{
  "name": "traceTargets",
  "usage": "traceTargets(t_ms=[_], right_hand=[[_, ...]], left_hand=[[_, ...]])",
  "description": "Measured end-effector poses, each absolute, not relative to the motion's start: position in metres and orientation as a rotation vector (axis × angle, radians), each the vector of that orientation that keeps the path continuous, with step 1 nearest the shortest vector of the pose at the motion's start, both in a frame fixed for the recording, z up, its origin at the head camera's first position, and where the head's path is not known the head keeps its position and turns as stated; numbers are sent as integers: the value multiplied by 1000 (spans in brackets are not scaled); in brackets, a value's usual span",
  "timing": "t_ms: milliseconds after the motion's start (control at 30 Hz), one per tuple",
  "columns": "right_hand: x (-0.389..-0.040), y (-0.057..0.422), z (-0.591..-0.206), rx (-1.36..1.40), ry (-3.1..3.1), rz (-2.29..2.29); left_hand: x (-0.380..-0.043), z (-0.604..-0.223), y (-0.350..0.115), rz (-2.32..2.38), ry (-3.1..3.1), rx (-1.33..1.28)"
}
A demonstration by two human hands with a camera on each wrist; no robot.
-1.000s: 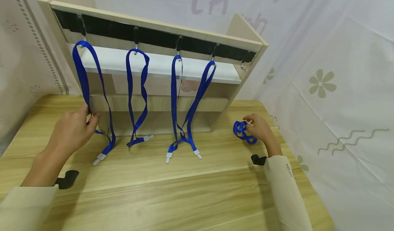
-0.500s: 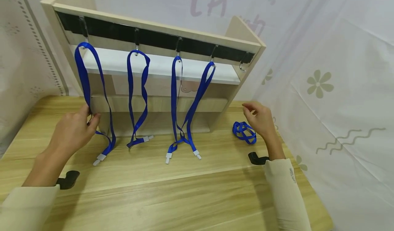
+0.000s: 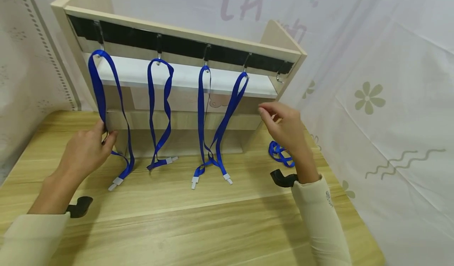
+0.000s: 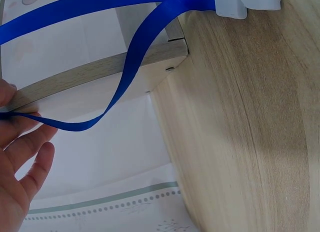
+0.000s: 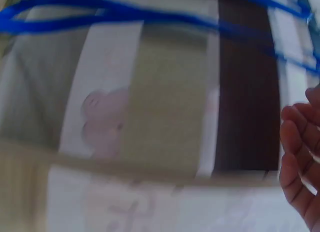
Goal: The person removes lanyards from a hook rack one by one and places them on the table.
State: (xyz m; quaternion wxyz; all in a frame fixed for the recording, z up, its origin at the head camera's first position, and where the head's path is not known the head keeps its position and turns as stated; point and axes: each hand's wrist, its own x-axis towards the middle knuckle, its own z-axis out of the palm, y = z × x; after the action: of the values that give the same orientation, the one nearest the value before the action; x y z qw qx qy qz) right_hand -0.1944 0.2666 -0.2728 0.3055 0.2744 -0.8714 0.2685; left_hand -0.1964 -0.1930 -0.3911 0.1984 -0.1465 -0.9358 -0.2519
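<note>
Blue lanyards with white clips hang from hooks in the head view. My left hand (image 3: 85, 151) pinches a strap of the leftmost lanyard (image 3: 98, 88) between thumb and fingers; in the left wrist view this lanyard (image 4: 132, 57) runs from the fingertips up to its white clip (image 4: 231, 4). My right hand (image 3: 285, 128) is raised by the rack's lower right side, fingers loosely bent and holding nothing. Its fingers (image 5: 291, 137) appear at the right edge of the right wrist view. Behind the right wrist, a bundled blue lanyard (image 3: 272, 149) lies on the table, partly hidden.
The wooden rack (image 3: 184, 120) carries a black strip (image 3: 182, 45) with several hooks. Three more lanyards hang there: a second (image 3: 151, 100), a third (image 3: 201, 100) and a fourth (image 3: 230, 106). The rightmost hook (image 3: 279, 77) bears nothing. Patterned cloth (image 3: 397, 140) borders the table (image 3: 198, 226).
My right hand has lifted away from the bundled lanyard and moved up and left toward the rack, leaving the bundle on the table. The left hand stays on its strap.
</note>
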Motion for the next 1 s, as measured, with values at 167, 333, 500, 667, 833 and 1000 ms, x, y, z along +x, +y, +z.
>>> traceTargets(t_ms=[167, 333, 500, 667, 833, 1000], right_hand=[[-198, 229, -257, 695, -2252, 727], [-203, 204, -248, 604, -2197, 682], [-204, 189, -241, 469, -2186, 652], [-207, 182, -238, 355, -2183, 684], [-208, 180, -237, 302, -2154, 736], [-207, 179, -235, 302, -2141, 731]], left_hand=[[-195, -392, -194, -694, -2617, -404], [-196, -392, -193, -706, -2627, -401], [-196, -392, -193, -704, -2623, -404], [-196, -393, -193, -696, -2617, -401], [-196, -392, -193, -706, -2636, -388], [-196, -392, -193, -710, -2636, -385]])
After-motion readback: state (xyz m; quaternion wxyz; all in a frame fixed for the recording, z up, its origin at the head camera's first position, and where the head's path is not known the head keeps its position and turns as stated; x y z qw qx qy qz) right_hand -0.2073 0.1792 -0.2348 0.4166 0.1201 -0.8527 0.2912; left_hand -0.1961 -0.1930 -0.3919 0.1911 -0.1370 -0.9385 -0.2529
